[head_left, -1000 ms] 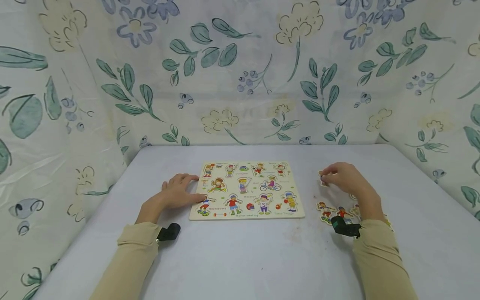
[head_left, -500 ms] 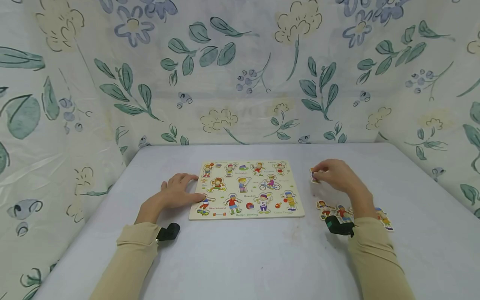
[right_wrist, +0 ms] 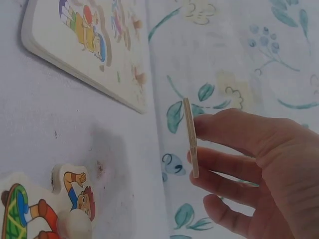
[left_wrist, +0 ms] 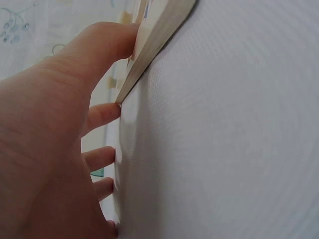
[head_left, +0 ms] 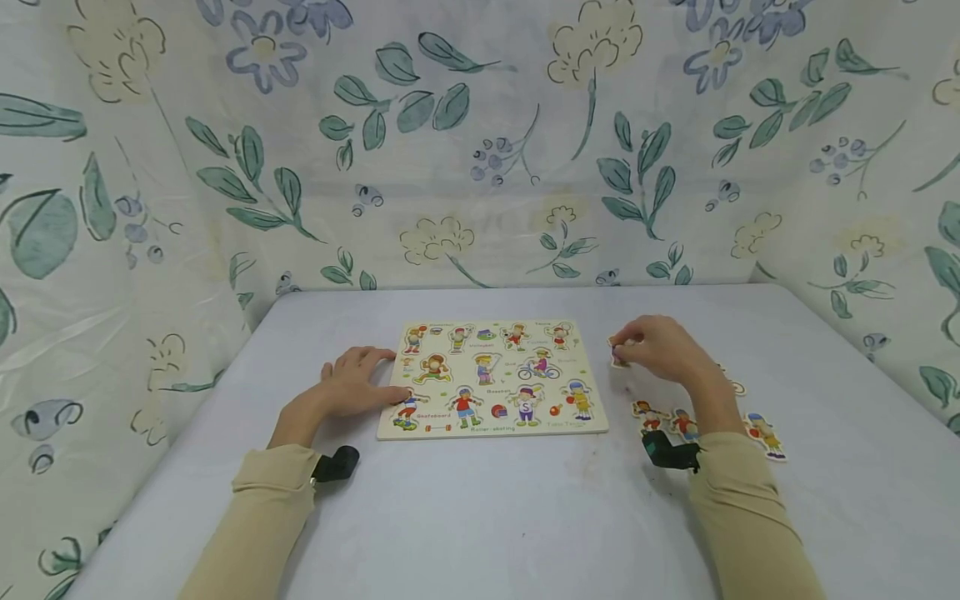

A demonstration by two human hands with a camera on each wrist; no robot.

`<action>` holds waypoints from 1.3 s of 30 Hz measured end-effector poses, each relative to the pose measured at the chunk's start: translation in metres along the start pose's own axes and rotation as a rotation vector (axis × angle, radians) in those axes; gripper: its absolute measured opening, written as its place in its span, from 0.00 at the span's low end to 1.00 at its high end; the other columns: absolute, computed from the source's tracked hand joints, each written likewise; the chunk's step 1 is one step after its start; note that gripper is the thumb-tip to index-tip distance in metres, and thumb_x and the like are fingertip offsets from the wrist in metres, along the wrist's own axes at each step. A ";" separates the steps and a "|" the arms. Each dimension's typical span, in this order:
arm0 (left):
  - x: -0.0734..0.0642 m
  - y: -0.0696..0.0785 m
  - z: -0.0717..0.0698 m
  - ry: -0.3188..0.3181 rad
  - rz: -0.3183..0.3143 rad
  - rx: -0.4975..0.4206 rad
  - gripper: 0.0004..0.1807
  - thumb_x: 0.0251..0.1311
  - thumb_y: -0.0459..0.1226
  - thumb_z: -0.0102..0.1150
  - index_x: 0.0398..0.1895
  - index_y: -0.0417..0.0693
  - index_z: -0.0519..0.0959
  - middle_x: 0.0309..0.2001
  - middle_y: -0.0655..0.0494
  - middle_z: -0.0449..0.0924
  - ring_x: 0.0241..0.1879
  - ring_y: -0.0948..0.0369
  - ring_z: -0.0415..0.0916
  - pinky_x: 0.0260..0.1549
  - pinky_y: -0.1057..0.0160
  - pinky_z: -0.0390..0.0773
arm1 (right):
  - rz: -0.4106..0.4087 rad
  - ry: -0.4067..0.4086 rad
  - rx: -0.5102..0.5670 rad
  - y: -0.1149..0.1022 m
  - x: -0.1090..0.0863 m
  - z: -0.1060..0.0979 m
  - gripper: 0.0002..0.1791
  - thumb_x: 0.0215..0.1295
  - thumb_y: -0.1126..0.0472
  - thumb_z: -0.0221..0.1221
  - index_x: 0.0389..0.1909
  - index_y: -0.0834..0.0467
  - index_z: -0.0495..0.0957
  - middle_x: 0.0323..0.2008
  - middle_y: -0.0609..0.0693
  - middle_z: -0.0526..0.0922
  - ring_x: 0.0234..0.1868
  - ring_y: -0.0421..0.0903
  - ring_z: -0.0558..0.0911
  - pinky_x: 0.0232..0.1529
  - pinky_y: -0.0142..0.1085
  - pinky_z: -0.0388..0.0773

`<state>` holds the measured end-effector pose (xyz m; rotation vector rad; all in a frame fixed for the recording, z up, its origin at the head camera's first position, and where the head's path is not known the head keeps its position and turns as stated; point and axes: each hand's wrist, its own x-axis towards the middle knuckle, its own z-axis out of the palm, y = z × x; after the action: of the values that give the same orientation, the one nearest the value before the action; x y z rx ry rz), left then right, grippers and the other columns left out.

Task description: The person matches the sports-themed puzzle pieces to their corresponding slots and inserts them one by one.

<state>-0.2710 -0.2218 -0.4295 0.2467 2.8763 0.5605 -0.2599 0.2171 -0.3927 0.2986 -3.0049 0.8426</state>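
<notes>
I read the floral-printed white cloth backdrop (head_left: pixel 517 196) rising behind and beside the flat white-covered table (head_left: pixel 480 517). Two beige fabric sleeves (head_left: pixel 251 517) extend over the table, each with a black wrist camera (head_left: pixel 336 464) near its cuff. The flat rectangular cream wooden puzzle board (head_left: pixel 463 377), printed with colourful sports figures, lies centrally.

The left hand (head_left: pixel 351 387) is at the board's left edge: I see its fingers apart, thumb resting on the board. The right hand (head_left: pixel 663 346) is right of the board, thumb and fingers clamped on one piece.

Near the right forearm I count loose flat painted wooden pieces, some partly hidden: the skateboarder piece (head_left: pixel 647 417), the red-shirted figure piece (head_left: pixel 683 424) and the yellow-clothed figure piece (head_left: pixel 765 437).

The thin pale-edged wooden piece (right_wrist: pixel 191 137) in the right hand is near the board's right edge, apart from it. My right wrist view shows it edge-on.
</notes>
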 end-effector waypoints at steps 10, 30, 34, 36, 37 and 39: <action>-0.002 -0.006 0.001 0.008 -0.007 -0.004 0.47 0.57 0.62 0.59 0.73 0.46 0.60 0.73 0.32 0.48 0.73 0.35 0.41 0.67 0.27 0.34 | -0.050 -0.001 -0.011 -0.015 0.002 0.005 0.14 0.67 0.60 0.60 0.47 0.63 0.84 0.48 0.59 0.83 0.49 0.56 0.77 0.53 0.53 0.77; -0.003 -0.008 -0.002 -0.009 -0.011 0.010 0.47 0.58 0.62 0.58 0.73 0.44 0.59 0.74 0.32 0.48 0.74 0.36 0.42 0.68 0.27 0.35 | -0.138 -0.010 -0.094 -0.045 0.016 0.027 0.13 0.67 0.59 0.62 0.47 0.61 0.85 0.46 0.56 0.84 0.50 0.54 0.79 0.53 0.49 0.77; -0.002 -0.004 -0.004 -0.029 -0.020 0.010 0.47 0.59 0.61 0.58 0.74 0.44 0.59 0.74 0.32 0.47 0.74 0.37 0.41 0.68 0.28 0.35 | -0.168 -0.017 -0.094 -0.051 0.017 0.029 0.12 0.67 0.59 0.62 0.47 0.60 0.85 0.46 0.55 0.84 0.53 0.55 0.79 0.56 0.50 0.76; -0.002 -0.002 -0.005 -0.038 -0.018 0.010 0.47 0.59 0.61 0.58 0.74 0.44 0.58 0.75 0.32 0.47 0.75 0.37 0.41 0.68 0.28 0.35 | -0.184 -0.020 -0.093 -0.053 0.017 0.027 0.12 0.68 0.59 0.61 0.47 0.60 0.85 0.47 0.55 0.85 0.53 0.55 0.79 0.56 0.51 0.76; -0.002 0.000 -0.005 -0.041 -0.017 0.011 0.47 0.59 0.61 0.58 0.74 0.44 0.58 0.75 0.33 0.47 0.75 0.37 0.41 0.68 0.28 0.35 | -0.184 -0.018 -0.091 -0.054 0.017 0.026 0.12 0.69 0.59 0.61 0.47 0.60 0.85 0.47 0.55 0.85 0.53 0.55 0.79 0.57 0.51 0.75; -0.001 0.002 -0.005 -0.042 -0.012 0.013 0.47 0.59 0.61 0.58 0.74 0.44 0.58 0.75 0.33 0.47 0.75 0.38 0.41 0.68 0.28 0.36 | -0.175 -0.012 -0.083 -0.055 0.017 0.023 0.12 0.69 0.59 0.60 0.47 0.59 0.85 0.47 0.55 0.84 0.54 0.55 0.78 0.57 0.51 0.76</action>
<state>-0.2712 -0.2220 -0.4236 0.2403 2.8402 0.5278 -0.2654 0.1555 -0.3832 0.5561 -2.9591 0.7014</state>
